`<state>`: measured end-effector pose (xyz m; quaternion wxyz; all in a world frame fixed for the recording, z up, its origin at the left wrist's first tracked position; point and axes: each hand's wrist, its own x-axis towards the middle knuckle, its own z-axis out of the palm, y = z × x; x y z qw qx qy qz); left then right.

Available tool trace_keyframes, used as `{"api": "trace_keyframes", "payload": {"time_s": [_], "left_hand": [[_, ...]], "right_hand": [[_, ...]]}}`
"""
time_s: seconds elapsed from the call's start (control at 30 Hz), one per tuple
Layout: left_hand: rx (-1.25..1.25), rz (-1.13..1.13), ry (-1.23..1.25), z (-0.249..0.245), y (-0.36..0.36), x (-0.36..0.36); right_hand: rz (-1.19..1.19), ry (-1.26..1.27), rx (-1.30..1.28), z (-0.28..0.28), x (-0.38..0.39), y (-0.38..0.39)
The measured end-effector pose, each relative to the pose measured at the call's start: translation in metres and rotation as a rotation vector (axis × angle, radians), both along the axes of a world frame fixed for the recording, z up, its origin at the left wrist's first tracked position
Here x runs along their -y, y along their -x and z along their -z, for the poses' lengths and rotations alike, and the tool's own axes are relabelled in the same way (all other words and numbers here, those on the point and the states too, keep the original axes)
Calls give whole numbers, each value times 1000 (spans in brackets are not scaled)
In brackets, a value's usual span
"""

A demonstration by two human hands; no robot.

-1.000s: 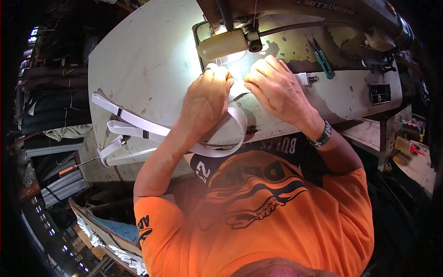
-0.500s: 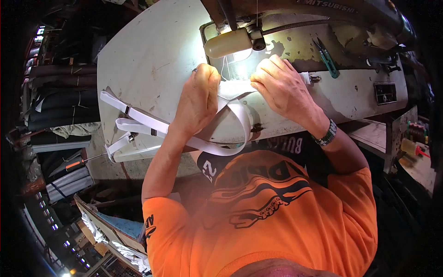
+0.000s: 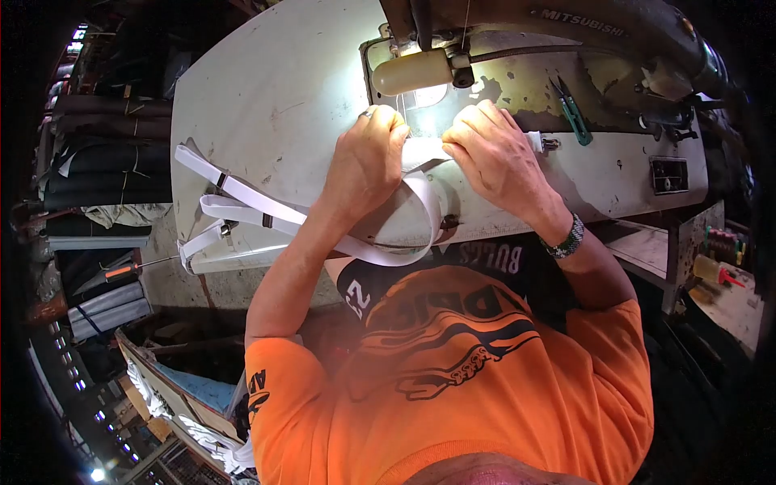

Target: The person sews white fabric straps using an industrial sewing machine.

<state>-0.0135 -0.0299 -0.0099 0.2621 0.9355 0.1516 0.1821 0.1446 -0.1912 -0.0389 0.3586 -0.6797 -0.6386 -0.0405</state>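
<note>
Both hands grip a white strap [image 3: 423, 151] just in front of the lit needle area of a sewing machine [image 3: 598, 28]. My left hand [image 3: 369, 153] is closed on the left part of the strap, and my right hand [image 3: 495, 158] pinches it further right. Between them a short stretch shows flat, with thread hanging close by. From there the strap loops down and runs left under my left forearm to black sliders and metal clips at the table's left edge. A metal end piece [image 3: 550, 145] sticks out to the right of my right hand.
Green thread snips [image 3: 572, 113] lie on the machine table [image 3: 267, 113] at the right. Dark fabric rolls [image 3: 109, 170] are stacked at far left, near an orange-handled screwdriver [image 3: 121, 272]. Thread spools [image 3: 723, 246] stand at far right. White straps hang over a bin at lower left.
My left hand has moved slightly right, closer to my right hand, and the exposed stretch of strap between them is shorter. The view has shifted slightly.
</note>
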Motion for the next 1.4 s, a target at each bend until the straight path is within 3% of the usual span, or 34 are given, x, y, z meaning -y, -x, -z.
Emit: {"api": "trace_keyframes", "payload": {"time_s": [0.23,0.43,0.53,0.63,0.73,0.83,0.93,1.03,1.13,1.23,1.33,1.4], "left_hand": [[-13,9,185,2,12,-5],[52,161,181,5,18,-18],[-17,-11,779,-6,28,-25],[121,-18,376,8,31,-25],[64,-7,281,-7,20,-9],[-24,-9,24,-6,7,-2],[-39,-3,2,-1,6,-1],[15,-4,-67,13,12,2],[87,-3,-58,15,19,3],[71,19,-52,9,19,4],[20,15,-22,10,17,1],[14,22,-16,10,13,-3]], "right_hand": [[-6,3,6,-2,0,1],[-7,8,9,-2,0,1],[-11,48,2,0,1,0],[-20,46,12,1,0,-1],[-17,48,26,-1,0,0],[-11,76,41,0,2,-1],[108,28,102,-6,10,-10],[487,-75,120,-6,32,-46],[834,153,208,-7,53,-54],[894,209,243,3,60,-52],[890,316,-17,-9,59,-55],[894,327,-6,-10,56,-58]]}}
